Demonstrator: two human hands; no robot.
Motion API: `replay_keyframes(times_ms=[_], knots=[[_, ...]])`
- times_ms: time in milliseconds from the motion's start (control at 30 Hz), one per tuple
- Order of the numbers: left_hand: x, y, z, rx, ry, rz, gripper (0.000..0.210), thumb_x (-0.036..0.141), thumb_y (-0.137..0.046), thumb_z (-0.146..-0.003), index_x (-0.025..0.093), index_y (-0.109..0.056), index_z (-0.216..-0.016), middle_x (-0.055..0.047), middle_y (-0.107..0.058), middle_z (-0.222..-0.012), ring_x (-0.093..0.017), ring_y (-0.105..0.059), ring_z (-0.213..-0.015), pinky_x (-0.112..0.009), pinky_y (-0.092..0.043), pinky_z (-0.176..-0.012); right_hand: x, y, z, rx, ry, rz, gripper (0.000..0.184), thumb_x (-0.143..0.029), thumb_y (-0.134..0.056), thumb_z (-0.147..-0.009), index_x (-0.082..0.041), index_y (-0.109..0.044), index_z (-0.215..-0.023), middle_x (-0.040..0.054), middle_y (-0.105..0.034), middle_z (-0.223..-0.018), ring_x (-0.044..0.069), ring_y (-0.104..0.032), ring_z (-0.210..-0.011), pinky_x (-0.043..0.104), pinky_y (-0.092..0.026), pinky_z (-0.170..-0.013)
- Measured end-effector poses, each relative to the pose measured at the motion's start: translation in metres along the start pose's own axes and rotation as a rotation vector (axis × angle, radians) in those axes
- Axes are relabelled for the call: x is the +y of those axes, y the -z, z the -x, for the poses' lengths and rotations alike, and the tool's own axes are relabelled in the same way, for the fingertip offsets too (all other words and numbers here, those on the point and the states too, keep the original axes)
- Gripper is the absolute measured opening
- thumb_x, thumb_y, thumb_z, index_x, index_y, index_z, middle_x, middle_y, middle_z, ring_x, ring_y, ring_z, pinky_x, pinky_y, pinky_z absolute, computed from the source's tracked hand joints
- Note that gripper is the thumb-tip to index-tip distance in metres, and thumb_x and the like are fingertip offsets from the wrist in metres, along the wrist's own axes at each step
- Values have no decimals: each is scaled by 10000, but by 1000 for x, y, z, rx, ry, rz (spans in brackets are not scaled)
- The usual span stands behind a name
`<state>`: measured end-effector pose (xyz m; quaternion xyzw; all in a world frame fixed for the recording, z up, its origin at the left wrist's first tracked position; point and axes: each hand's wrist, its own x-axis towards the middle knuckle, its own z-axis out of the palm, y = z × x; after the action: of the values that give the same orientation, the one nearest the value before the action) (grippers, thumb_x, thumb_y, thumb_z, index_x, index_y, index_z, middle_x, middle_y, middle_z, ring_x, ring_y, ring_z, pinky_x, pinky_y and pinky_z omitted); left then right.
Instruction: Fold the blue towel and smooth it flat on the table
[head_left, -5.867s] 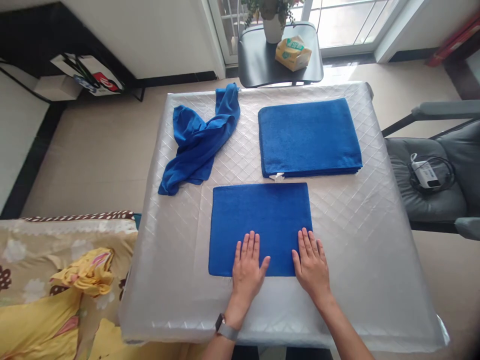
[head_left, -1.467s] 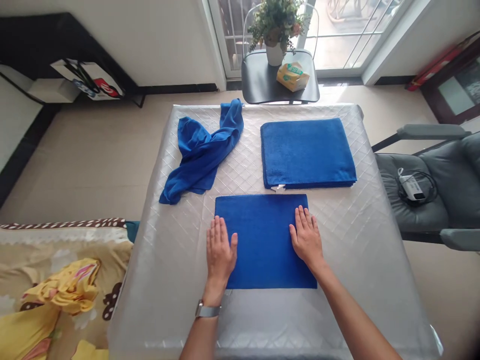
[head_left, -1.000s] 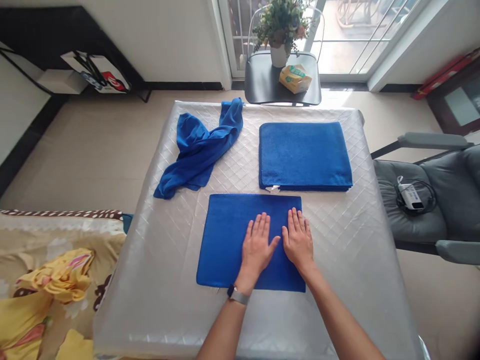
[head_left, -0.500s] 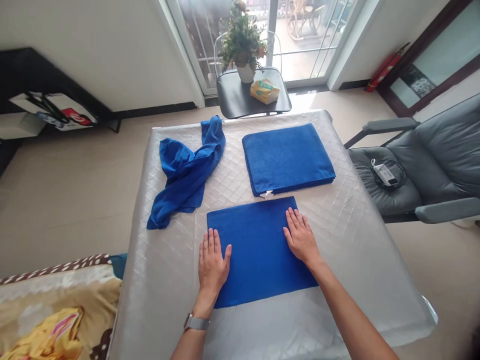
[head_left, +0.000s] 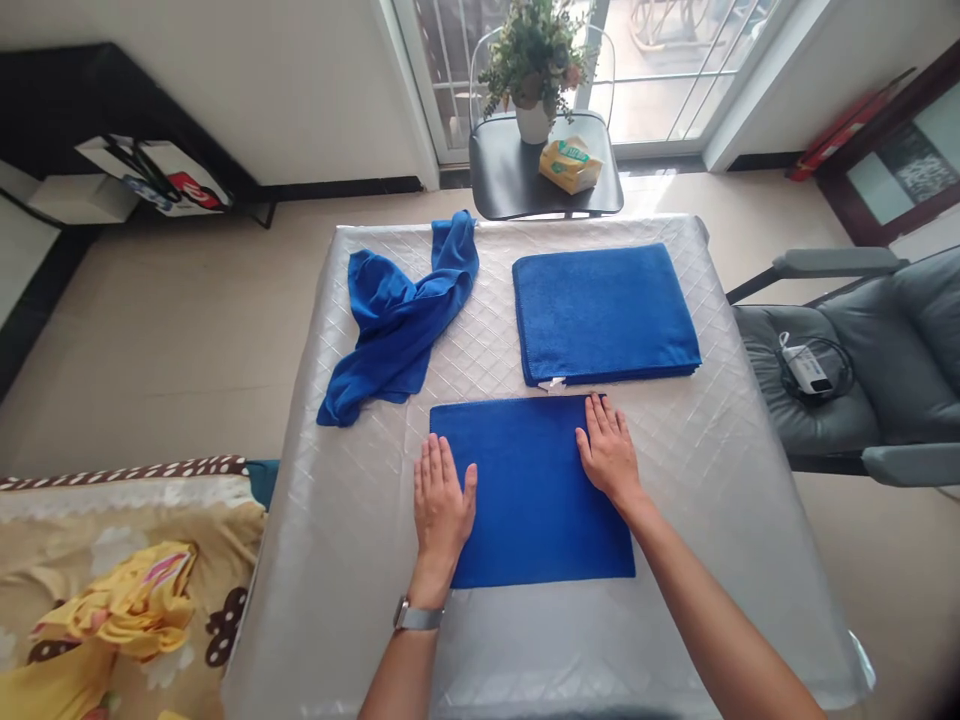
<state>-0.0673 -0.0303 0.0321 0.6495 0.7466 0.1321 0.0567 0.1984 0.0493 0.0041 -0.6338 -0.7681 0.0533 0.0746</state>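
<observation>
A blue towel (head_left: 532, 500), folded into a flat rectangle, lies on the silvery quilted table cover (head_left: 720, 600) in front of me. My left hand (head_left: 442, 500) rests flat along its left edge, fingers stretched out and thumb apart. On its upper right part lies my right hand (head_left: 609, 448), palm down with the fingers extended, near the far corner. Just beyond is a neat stack of folded blue towels (head_left: 607, 310) with a small white tag at its near edge. Farther left, a crumpled blue towel (head_left: 401, 320) lies twisted on the cover.
Behind the table stands a black chair (head_left: 502, 185) bearing a potted plant (head_left: 536, 70) and a yellow tissue pack (head_left: 571, 165). A grey armchair (head_left: 885, 350) holding a white cabled device (head_left: 808, 370) is at right. Yellow cloth (head_left: 142, 610) lies on a bed at lower left.
My right hand has slid slightly toward the towel's far right corner. Both hands stay flat on the towel. The camera view has shifted, so the surroundings appear displaced.
</observation>
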Motion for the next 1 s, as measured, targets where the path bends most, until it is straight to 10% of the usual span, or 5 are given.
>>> replay_keyframes(times_ms=[233, 400, 600, 1000], knots=[[138, -29, -26, -122, -443, 136, 623, 444, -344, -1018, 126, -266, -1547, -101, -293, -1608, -215, -176, -1510, -433, -220, -1243, 5, -1, 4, -9, 42, 8, 621, -278, -309, -1009, -123, -118, -1579, 102, -225, -1628, 229, -141, -1516, 466, -195, -1217], [169, -60, -40, -109, -449, 136, 627, 495, -316, -1013, 142, -322, -1531, -80, -321, -1601, -203, -202, -1505, -407, -212, -1245, 12, -7, 8, 30, 119, 22, 683, -220, -364, -976, -160, -64, -1586, 100, -167, -1639, 257, -113, -1520, 490, -206, -1210], [123, -57, -45, -103, -338, 47, 623, 501, -287, -1019, 158, -302, -1538, -67, -301, -1607, -194, -205, -1505, -428, -191, -1245, 7, -8, 4, 74, 60, -19, 618, -295, -294, -1016, -123, -112, -1581, 119, -253, -1615, 256, -187, -1506, 490, -208, -1205], [-40, -25, -65, -61, -199, -69, 661, 481, -255, -1020, 123, -176, -1569, -111, -266, -1619, -240, -194, -1508, -481, -178, -1235, 2, -6, 3, 59, -7, -20, 579, -323, -274, -1026, -136, -203, -1569, 86, -283, -1607, 228, -231, -1494, 465, -202, -1214]])
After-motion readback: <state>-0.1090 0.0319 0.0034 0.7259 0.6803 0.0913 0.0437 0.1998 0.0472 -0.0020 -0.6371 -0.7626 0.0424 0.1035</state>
